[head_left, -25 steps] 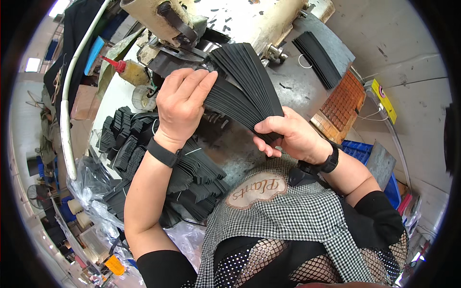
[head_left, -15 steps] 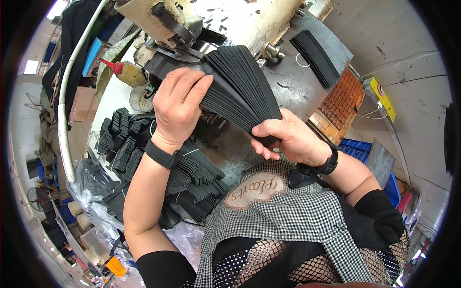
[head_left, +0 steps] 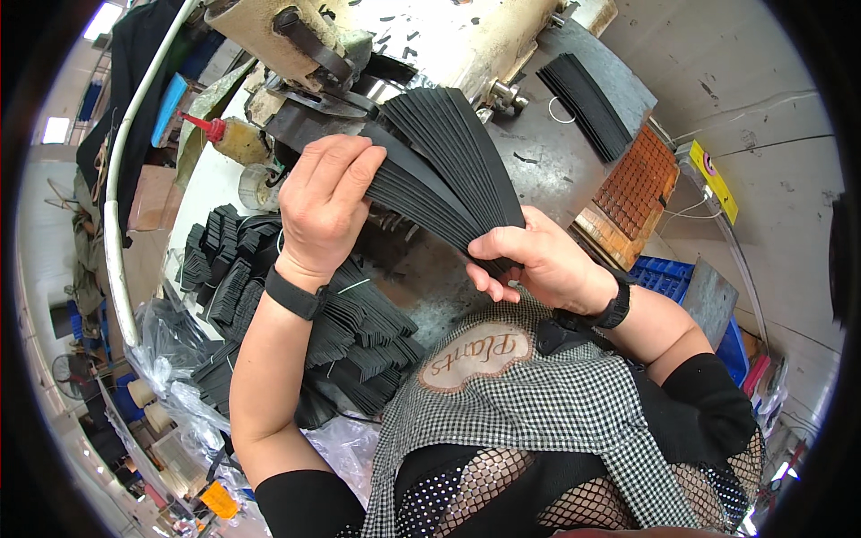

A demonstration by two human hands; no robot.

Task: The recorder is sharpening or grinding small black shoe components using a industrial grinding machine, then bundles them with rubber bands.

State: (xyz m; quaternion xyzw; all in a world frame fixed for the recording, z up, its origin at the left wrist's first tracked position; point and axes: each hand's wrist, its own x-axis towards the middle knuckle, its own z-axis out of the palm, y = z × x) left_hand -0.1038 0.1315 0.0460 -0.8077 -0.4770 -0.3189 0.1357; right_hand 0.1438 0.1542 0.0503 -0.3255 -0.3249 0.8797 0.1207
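A fanned stack of flat black strips spreads between my two hands, in front of the head of a worn cream machine. My right hand grips the near end, its thumb on top and fingers underneath. Toward the far end, my left hand pinches strips on the left side of the fan; its fingertips are close to the machine's dark metal parts. A gap splits the fan into two groups. Below my left wrist lie several tied bundles of black strips, partly covered by my forearm.
Another black strip stack with a white loop lies on the metal plate at the right, beyond a brown gridded block. A red-tipped bottle stands left of the machine. Clear plastic hangs at the left; a blue crate is at the right.
My left hand has shifted slightly left and down, and the gap between the two groups of strips is wider. My right hand keeps its grip at nearly the same place.
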